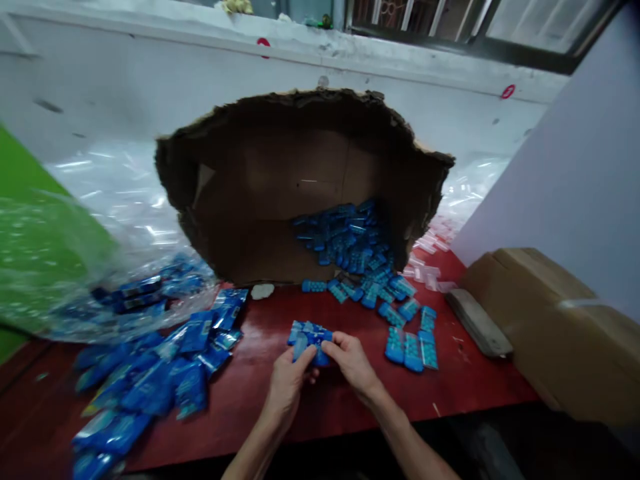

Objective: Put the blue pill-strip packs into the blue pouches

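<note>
Close to the table's front edge, my left hand (290, 373) and my right hand (353, 360) meet over a small blue printed packet (310, 330). Both thumbs press on it from above, and the fingers beneath are partly hidden. A smaller blue piece under the thumbs may be one of the blue cases, but I cannot make it out clearly. Right of my hands lie several small clear-and-blue cases with turquoise pellets (413, 350). To the left is a loose pile of shiny blue packets (155, 383).
A torn-open cardboard box (260, 247) lies on its side at the back, with a heap of blue cases (355, 240) spilling onto the red table (270, 427). Clear plastic bags (125, 207) stand at left. A closed carton (555, 320) and a greyish flat object (477, 323) are at right.
</note>
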### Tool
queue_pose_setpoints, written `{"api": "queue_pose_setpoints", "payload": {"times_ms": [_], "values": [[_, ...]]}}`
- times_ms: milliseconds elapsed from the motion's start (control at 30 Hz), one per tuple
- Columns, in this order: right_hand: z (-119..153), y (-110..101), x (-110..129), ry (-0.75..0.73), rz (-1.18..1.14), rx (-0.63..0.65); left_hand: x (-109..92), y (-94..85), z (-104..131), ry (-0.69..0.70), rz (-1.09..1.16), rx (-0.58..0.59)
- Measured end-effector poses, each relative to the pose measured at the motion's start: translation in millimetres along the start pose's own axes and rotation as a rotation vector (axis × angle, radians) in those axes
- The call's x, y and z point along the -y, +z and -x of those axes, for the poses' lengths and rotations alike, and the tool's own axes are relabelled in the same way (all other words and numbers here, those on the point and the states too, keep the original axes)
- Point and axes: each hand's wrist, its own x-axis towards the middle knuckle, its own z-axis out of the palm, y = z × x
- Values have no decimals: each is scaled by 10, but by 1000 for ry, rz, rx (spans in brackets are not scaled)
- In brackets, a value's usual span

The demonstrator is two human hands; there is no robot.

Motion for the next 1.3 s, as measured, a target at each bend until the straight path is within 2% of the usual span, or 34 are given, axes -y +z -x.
{"api": "queue_pose_setpoints", "payload": {"times_ms": [133,300,433,500,633,700,767,833,900,1033,1133,1233,1300], "values": [[18,56,-19,-57,47,-94,-15,61,-20,-12,54,-12],[80,98,12,-119,196,-190,-27,134,-40,-2,54,46],[112,117,67,-129,219,-204,-36,170,-4,-8,17,17],[148,89,116,-127,257,-188,-59,169,43,-38,12,56],[309,-176,258,-168,562,-177,-111,104,130,-143,44,216],[406,-417,300,-149,828,-302,-111,52,142,-170,48,193],[473,-663,283,-30,1121,-504,-91,2,138,-184,45,153],[485,-826,209,127,1345,-592,-58,-38,132,-201,58,153],[443,-852,106,150,1470,-560,-23,-72,133,-225,92,156],[284,-630,-34,6,1483,-415,17,-152,149,-271,173,126],[169,-545,-41,-76,1337,-311,2,-213,167,-329,214,109],[78,-626,-38,-141,1087,-209,-17,-244,179,-371,268,93],[45,-699,-52,-127,1003,-214,-8,-248,175,-365,282,94]]}}
